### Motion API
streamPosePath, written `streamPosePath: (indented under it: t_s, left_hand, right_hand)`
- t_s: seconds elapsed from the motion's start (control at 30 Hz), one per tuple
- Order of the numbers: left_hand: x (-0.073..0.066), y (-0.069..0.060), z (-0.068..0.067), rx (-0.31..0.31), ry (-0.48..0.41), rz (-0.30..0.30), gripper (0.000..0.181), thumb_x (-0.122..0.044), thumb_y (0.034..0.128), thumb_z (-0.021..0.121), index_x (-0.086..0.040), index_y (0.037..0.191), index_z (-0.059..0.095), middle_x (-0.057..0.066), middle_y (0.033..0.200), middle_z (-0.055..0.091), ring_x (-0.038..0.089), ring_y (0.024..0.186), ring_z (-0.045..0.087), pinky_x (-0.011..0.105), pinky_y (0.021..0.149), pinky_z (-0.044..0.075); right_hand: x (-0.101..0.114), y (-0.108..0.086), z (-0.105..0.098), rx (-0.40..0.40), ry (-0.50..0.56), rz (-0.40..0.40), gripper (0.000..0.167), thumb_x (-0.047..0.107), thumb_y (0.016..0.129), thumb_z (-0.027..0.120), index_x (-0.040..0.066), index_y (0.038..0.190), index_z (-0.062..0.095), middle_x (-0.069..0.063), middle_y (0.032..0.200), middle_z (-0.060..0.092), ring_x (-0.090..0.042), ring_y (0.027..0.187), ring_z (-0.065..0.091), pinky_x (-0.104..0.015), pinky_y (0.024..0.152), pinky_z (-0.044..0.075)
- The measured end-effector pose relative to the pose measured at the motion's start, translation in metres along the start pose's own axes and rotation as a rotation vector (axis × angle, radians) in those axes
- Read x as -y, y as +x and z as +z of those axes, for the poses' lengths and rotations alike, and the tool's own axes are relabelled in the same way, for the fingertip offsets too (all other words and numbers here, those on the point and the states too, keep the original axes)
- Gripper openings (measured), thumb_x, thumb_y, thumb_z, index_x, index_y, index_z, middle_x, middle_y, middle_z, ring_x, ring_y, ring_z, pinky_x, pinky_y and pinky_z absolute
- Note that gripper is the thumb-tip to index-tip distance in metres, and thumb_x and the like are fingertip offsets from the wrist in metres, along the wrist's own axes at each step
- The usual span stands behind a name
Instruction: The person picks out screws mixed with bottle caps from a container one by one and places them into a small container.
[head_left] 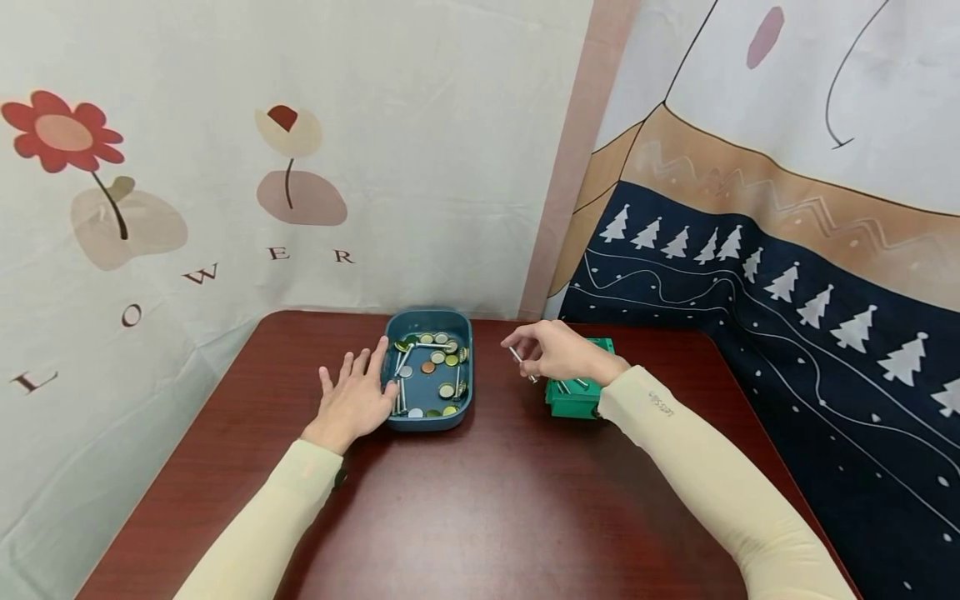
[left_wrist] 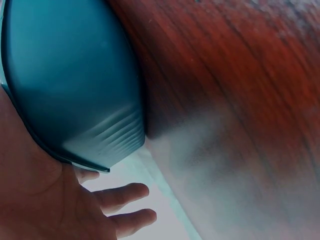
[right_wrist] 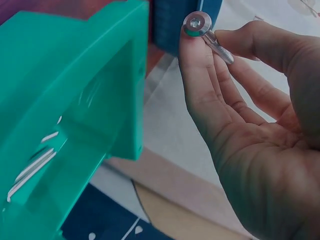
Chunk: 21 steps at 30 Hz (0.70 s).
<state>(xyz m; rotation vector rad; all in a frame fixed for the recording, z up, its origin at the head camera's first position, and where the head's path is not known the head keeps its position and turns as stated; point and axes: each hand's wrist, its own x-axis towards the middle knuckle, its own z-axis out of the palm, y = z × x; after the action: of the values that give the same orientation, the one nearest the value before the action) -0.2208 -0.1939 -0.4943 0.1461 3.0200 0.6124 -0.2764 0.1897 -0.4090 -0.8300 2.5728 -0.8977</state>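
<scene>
My left hand [head_left: 351, 407] rests on the left rim of a blue tray [head_left: 429, 424], its fingers spread and fairly straight. Inside the tray lie several bolts [head_left: 433, 345] and round metal pieces [head_left: 428, 367], like bottle caps or coins. From the left wrist, the tray's outer side [left_wrist: 75, 65] fills the upper left, against the palm. My right hand [head_left: 558, 350] is in the air between the tray and a green box [head_left: 574, 407]. Thumb and fingertips pinch a silver bolt [right_wrist: 197, 23] with a hex-socket head, seen close up from the right wrist.
The green box, partly behind the right wrist, holds several metal bolts [right_wrist: 32, 172]. Both containers stand toward the back of a dark red-brown table [head_left: 480, 517]. Printed cloth [head_left: 450, 167] hangs behind and along the right side.
</scene>
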Motion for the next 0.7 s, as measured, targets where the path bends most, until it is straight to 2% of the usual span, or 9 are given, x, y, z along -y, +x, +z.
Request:
streamPosePath:
  t_s: [0.37, 0.7]
  left_hand:
    - [0.000, 0.002, 0.001, -0.001, -0.003, -0.001, 0.085, -0.039, 0.1182, 0.048, -0.021, 0.190, 0.007, 0.033, 0.191, 0.024, 0.062, 0.179, 0.014, 0.092, 0.136, -0.003]
    - [0.000, 0.001, 0.001, 0.002, -0.004, -0.006, 0.085, -0.038, 0.1181, 0.048, -0.021, 0.190, 0.007, 0.032, 0.191, 0.024, 0.062, 0.179, 0.013, 0.092, 0.136, -0.003]
  right_hand:
    - [-0.018, -0.015, -0.016, -0.013, 0.043, 0.035, 0.051, -0.007, 0.102, 0.080, 0.007, 0.151, 0.076, -0.023, 0.125, 0.077, -0.033, 0.106, 0.088, -0.037, 0.085, 0.074]
    - [-0.031, -0.026, -0.025, -0.027, 0.007, 0.060, 0.050, -0.004, 0.102, 0.082, 0.009, 0.150, 0.077, -0.023, 0.130, 0.076, -0.028, 0.110, 0.087, -0.033, 0.086, 0.072]
